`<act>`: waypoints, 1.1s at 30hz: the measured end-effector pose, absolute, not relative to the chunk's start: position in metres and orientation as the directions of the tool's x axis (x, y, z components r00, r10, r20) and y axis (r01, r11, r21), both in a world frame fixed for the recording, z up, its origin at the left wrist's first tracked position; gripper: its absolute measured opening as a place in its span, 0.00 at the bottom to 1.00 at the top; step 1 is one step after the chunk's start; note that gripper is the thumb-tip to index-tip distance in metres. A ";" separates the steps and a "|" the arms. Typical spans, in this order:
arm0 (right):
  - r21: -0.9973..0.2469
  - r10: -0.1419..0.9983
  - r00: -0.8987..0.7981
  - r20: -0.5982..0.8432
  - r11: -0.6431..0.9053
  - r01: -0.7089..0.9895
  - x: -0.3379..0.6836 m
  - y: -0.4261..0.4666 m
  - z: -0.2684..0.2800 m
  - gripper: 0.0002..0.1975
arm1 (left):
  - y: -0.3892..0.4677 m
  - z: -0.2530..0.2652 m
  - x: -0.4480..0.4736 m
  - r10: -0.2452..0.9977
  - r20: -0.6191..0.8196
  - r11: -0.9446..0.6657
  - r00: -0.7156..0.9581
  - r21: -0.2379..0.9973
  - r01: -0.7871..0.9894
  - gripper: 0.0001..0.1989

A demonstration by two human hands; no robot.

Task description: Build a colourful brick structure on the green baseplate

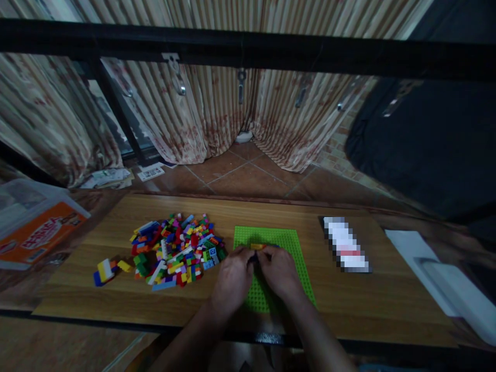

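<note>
Green, studded plastic lies under my hands: the baseplate (285, 237), its long axis running roughly from twelve o'clock to six on the wooden table (349, 305). My left hand (233, 276) comes in from seven o'clock and my right hand (281, 272) from five, and their fingertips meet above the plate. Between them sits a small dark piece (254, 257), pinched by my left fingers; my right fingers close in against it, but my knuckles cover too much for me to tell whether they grip it too.

Just beyond, at twelve o'clock from the dark piece, is a yellow piece (256, 247), its long axis lying across from nine to three. My right fingers lie close by its three o'clock end; whether they touch it, I can't tell. At nine o'clock, well apart from the plate's edge, spreads the pile of loose bricks (194, 240), and my left hand is the nearer to it. A little yellow, white and blue cluster (104, 271) lies past the pile.
</note>
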State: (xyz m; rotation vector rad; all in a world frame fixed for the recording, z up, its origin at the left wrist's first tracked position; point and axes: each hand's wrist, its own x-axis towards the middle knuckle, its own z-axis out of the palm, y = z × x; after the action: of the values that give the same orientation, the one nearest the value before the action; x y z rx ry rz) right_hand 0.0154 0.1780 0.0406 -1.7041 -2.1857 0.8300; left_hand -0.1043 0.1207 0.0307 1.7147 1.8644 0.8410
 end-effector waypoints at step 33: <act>-0.571 0.912 -0.356 -0.204 0.185 0.800 0.019 0.173 0.051 0.12 | 0.130 0.052 -0.105 0.940 -0.187 0.341 -0.285 0.524 0.781 0.09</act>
State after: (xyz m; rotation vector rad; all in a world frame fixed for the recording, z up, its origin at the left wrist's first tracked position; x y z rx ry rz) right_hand 0.0192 0.1725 0.0514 -1.6640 -2.2713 0.9112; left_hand -0.1052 0.1298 0.0525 1.5049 2.1482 0.4613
